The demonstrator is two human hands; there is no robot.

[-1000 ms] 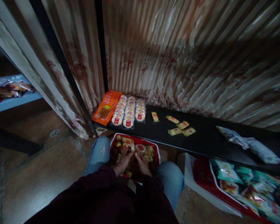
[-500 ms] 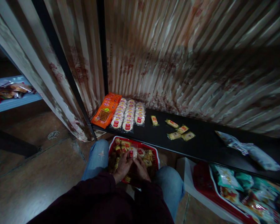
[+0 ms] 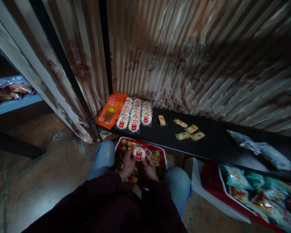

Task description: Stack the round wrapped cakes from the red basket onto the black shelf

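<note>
The left hand (image 3: 128,163) and the right hand (image 3: 150,168) are pinching a round white packet (image 3: 139,153) between them, each grip pressing on one side of it. They are holding it above the red basket (image 3: 165,161), where small yellow packets (image 3: 156,157) are lying. On the black shelf (image 3: 215,142), white round packets (image 3: 134,116) are lying in three overlapping rows, with orange bags (image 3: 108,113) resting just beside them. Five small yellow snacks (image 3: 191,129) and two pale bags (image 3: 269,153) are lying farther right.
</note>
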